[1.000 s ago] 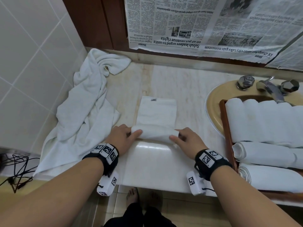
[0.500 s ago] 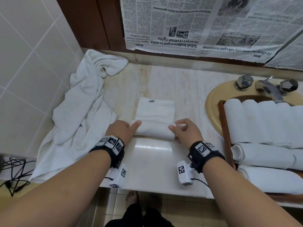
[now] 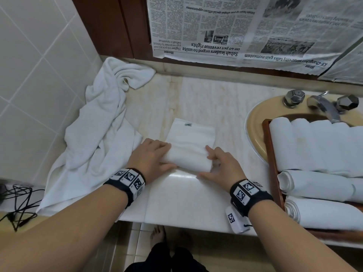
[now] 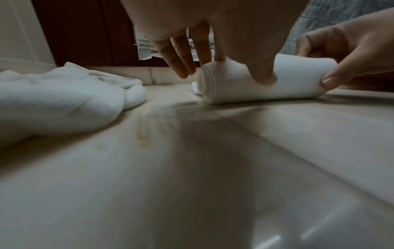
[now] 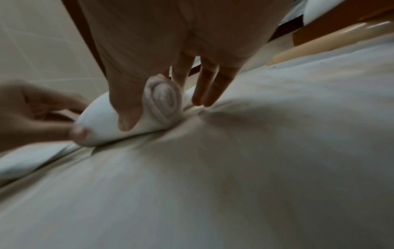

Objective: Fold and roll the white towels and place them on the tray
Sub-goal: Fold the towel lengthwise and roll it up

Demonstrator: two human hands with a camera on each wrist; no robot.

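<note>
Half-rolled white towel (image 3: 189, 154) lies mid-desk (image 3: 196, 197), near front edge — left hand (image 3: 150, 160) and right hand (image 3: 222, 165) each curl fingers and thumb round a roll end. Tray (image 3: 272, 154) over sink at desk's right w/ rolled towels (image 3: 318, 185). Newspaper (image 3: 245, 30) behind reads "Sabah leaders urged to unite".

Dim, soft indoor light; glare on the countertop (image 3: 176, 193); blurry wrist views, wide-angle bending at edges.

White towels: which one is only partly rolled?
The folded towel on the counter between the left hand and right hand; its far half lies flat, unlike the tray's finished rolls.
</note>
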